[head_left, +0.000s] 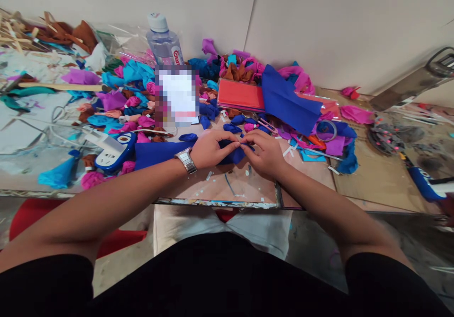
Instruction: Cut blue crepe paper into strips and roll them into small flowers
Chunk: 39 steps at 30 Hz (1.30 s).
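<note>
Pinching a small piece of dark blue cloth [234,155] with both hands at the near middle of the table [372,180]. Left hand [209,149] curling over the cloth's left side, fingers bent and closed on it, thumb and forefinger meeting the right hand's fingertips. Right hand [264,154] closing on the cloth's right end, fingers drawn together in a tight pinch. Wearing a metal wristwatch [187,160] on the left wrist. Lying flat just left of the left hand, a longer strip of the same blue cloth [156,152], reaching toward a blue and white device [115,152]. Resting beyond the hands: 1 clear water bottle [163,40] by the wall, a red pad of sheets [240,95], a large blue sheet [289,99] overlapping it, and many scattered pink, purple, turquoise and brown cloth scraps [124,95].
</note>
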Tool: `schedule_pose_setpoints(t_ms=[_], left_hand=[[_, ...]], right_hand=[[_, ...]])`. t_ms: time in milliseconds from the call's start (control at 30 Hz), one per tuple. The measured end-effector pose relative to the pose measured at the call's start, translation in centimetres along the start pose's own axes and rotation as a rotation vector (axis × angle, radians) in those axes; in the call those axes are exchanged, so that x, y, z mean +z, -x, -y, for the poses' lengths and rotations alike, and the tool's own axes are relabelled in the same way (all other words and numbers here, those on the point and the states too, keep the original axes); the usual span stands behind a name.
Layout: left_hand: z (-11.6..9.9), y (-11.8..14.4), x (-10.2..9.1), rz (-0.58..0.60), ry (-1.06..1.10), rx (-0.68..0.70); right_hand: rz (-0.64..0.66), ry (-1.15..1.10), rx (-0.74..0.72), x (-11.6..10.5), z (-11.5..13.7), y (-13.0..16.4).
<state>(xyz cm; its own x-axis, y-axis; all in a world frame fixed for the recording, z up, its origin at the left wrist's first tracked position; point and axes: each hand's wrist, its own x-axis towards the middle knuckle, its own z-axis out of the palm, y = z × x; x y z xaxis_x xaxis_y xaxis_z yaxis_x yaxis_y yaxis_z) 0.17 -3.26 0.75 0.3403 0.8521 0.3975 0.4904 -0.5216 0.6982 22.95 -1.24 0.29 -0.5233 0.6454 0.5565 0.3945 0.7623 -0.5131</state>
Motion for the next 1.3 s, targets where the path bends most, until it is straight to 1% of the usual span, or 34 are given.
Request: schedule_pose_setpoints(t_ms=[133, 433, 533, 800, 933, 1167, 1300], left_hand=[[-0.14, 0.01, 0.05, 0.01, -0.005, -0.008], [-0.12, 0.15, 0.19, -0.01, -0.132, 0.072], [-0.02, 0.18, 0.2, -0.009, -0.134, 0.08], [0.1, 0.16, 0.15, -0.01, -0.112, 0.07], [-0.15, 0.16, 0.13, -0.012, -0.124, 0.064], [-0.29, 0.15, 0.16, 0.007, -0.154, 0.072], [-0.18, 0.16, 0.19, -0.009, -0.15, 0.064]], right_hand=[[0.017, 0.001, 0.007, -0.02, -0.01, -0.02], [0.015, -0.116, 0.142, 0.75, 0.3, -0.01], [0.009, -0.121, 0.134, 0.76, 0.21, 0.03], [-0.006, -0.034, 0.033, 0.28, -0.09, -0.01], [-0.008, -0.003, 0.043, 0.24, 0.13, -0.04], [-0.034, -0.023, 0.078, 0.53, 0.19, -0.06], [-0.035, -0.025, 0.074, 0.46, 0.23, -0.06]])
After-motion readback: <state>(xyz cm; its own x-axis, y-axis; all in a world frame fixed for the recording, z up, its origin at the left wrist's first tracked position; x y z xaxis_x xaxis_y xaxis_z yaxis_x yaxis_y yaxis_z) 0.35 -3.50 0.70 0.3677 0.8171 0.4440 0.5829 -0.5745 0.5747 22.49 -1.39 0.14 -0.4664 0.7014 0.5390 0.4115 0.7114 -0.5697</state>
